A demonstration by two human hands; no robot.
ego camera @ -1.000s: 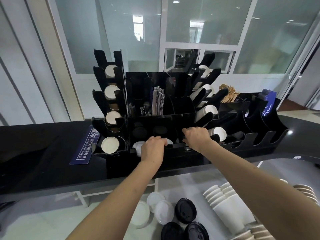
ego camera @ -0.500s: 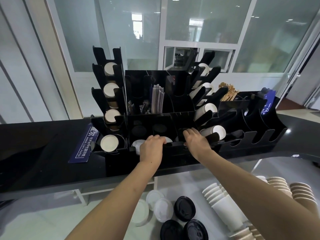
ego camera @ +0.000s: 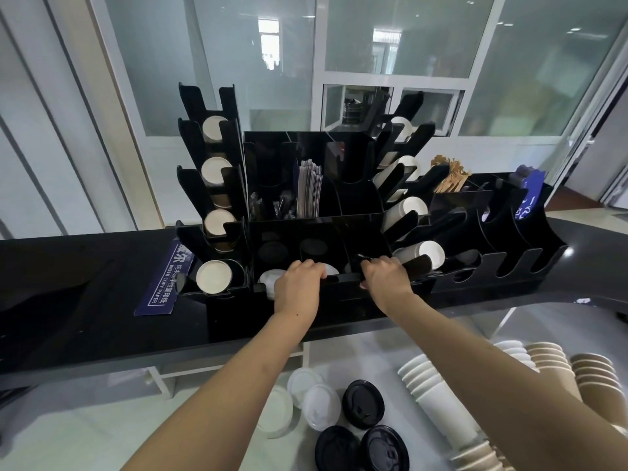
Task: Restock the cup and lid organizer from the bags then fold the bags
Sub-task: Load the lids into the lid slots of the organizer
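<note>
Fingers [ego camera: 314, 266] curl over organizer [ego camera: 339, 278] rim.

Black tiered organizer [ego camera: 343, 205] upright on counter, cups in slots.

Bare countertop [ego camera: 68, 300] left of organizer [ego camera: 339, 229]; angled cup racks [ego camera: 413, 215] flanking centre bins

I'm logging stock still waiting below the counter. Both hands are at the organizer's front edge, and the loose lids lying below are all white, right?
Not quite. Both the left hand and right hand are at the organizer, but the head view shows white lids and black lids lying below.
</note>
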